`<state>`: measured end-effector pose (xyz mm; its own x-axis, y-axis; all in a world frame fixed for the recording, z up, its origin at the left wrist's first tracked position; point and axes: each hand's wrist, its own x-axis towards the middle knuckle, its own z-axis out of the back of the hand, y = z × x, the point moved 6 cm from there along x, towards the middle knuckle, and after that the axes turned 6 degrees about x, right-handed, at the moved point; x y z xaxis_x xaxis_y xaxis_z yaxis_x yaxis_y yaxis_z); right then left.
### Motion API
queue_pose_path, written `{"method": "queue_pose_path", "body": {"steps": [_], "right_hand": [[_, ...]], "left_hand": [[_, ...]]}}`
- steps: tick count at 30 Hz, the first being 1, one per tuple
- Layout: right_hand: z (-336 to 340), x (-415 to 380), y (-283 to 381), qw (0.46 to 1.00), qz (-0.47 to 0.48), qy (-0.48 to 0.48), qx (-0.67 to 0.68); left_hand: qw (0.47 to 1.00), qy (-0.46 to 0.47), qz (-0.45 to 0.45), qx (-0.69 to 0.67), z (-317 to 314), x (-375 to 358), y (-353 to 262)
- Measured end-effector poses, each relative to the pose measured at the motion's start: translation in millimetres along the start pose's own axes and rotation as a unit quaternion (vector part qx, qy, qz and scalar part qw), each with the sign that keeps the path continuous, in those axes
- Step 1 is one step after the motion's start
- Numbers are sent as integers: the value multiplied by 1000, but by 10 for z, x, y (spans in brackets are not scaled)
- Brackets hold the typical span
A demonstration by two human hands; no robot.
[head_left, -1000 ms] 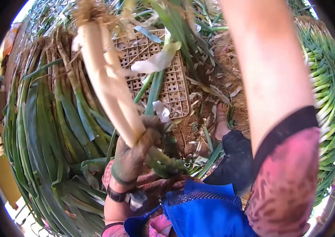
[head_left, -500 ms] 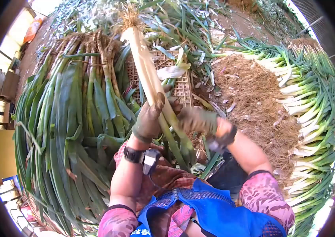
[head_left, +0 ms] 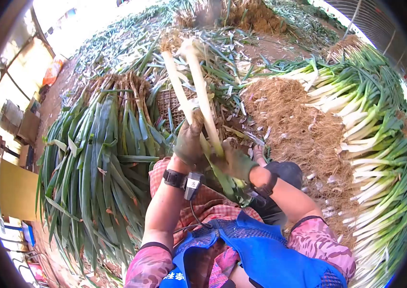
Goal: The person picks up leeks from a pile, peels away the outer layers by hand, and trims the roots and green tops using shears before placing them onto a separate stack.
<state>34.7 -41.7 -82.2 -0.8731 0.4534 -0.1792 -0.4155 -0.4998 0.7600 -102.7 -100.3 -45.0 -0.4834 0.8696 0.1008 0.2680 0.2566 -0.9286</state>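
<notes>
Within the curled fingers of the left hand (head_left: 188, 143), a pale stalk (head_left: 176, 82) was grasped low on its length, its root end rising beyond the fingertips and leaning slightly left. Just right of those fingers stood a second stalk (head_left: 201, 89), also pale, its top tilted toward the first and its lower end running down to the right hand (head_left: 237, 161). The right fingers were bent and touched that lower end; partly hidden and blurred, they did not show whether they had clenched around it. Below and between both sets of fingers hung green leaves (head_left: 226, 185).

Beyond the left fingers, partly covered, lay a perforated crate (head_left: 169, 108). Left of them, near the wrist, a large heap of unpeeled stalks (head_left: 102, 149) spread its long dark leaves downward. Just past the right fingers a bare foot (head_left: 259, 156) showed, and farther right was a brown mound of roots (head_left: 304, 132). Well to the right of the right fingers, past that mound, a long curving row of white-stemmed stalks (head_left: 371, 139) lay with green ends outward. Far ahead of both hands, leaf scraps (head_left: 131, 53) littered the ground. Nearer the body than the fingers were a checked cloth (head_left: 189, 205) and a blue vest (head_left: 266, 245).
</notes>
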Motion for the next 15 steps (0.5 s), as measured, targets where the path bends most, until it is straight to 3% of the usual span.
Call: {"method": "queue_pose_path", "body": {"steps": [1, 4, 6, 8, 9, 11, 13, 15], "right_hand": [[-51, -99, 15, 996, 55, 15, -72], [-141, -282, -34, 987, 14, 62, -148], [-92, -425, 101, 981, 9, 52, -188], [-43, -482, 145, 974, 10, 59, -217], [46, -502, 186, 968, 22, 51, -246], [374, -551, 364, 952, 45, 40, -299], [1042, -451, 521, 981, 120, -129, -81], [1554, -447, 822, 955, 198, -198, 95]], "left_hand": [[999, 6, 24, -28, -64, -45, -36], [994, 55, 3, -95, -371, -202, -169], [971, 91, -187, 119, -444, -316, -275], [990, 125, -64, 16, -495, -329, -160], [990, 118, -24, 74, -455, -372, -144], [976, 82, -105, 174, -284, -366, -93], [982, 64, -114, 135, -232, -373, -28], [987, 59, -100, 114, -215, -372, 34]]}}
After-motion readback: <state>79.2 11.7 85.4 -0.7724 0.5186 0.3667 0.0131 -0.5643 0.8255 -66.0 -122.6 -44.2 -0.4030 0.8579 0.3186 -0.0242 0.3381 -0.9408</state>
